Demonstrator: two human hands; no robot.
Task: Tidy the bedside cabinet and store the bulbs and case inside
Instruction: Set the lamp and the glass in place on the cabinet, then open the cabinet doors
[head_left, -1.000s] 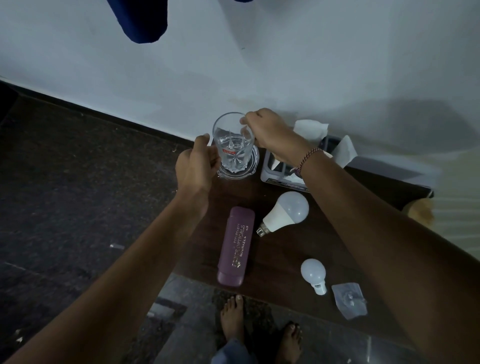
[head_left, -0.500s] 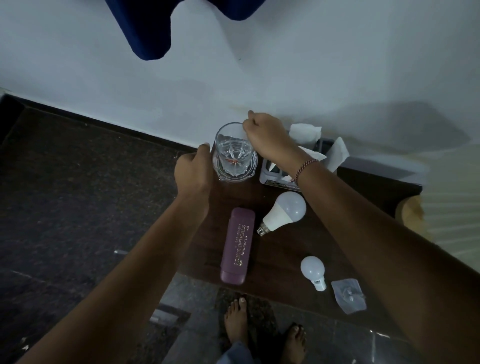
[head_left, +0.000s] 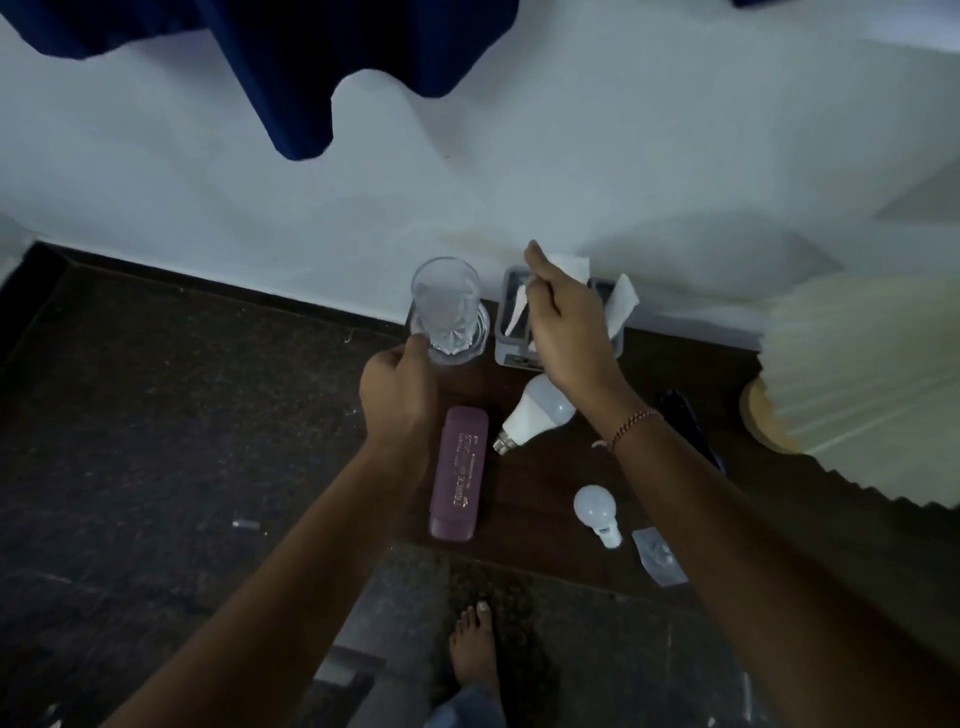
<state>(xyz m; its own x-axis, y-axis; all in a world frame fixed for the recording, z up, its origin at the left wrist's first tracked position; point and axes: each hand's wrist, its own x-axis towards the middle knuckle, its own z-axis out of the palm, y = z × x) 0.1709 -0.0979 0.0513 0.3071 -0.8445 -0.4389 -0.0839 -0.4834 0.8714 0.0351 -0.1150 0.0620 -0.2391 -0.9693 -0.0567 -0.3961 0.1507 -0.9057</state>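
Observation:
On the dark wooden bedside cabinet (head_left: 540, 551) lie a purple case (head_left: 460, 473), a large white bulb (head_left: 537, 413) and a small white bulb (head_left: 595, 508). A clear glass (head_left: 444, 301) stands on a round clear coaster (head_left: 480, 332) at the cabinet's back left corner. My left hand (head_left: 400, 395) is curled at the coaster's near edge, thumb against it. My right hand (head_left: 563, 322) hovers over the grey tissue holder (head_left: 505, 338), apart from the glass, fingers loosely curled; its palm side is hidden.
A clear plastic packet (head_left: 660, 558) lies by the small bulb. A pleated lampshade (head_left: 857, 389) with a wooden base (head_left: 758, 423) fills the right side, next to a dark object (head_left: 685, 421). The wall is just behind; blue cloth (head_left: 291, 78) hangs above. My bare foot (head_left: 475, 649) is below.
My right hand has let go of the glass rim and moved right over the tissue holder. The glass now stands on the coaster. My left hand stays at the coaster.

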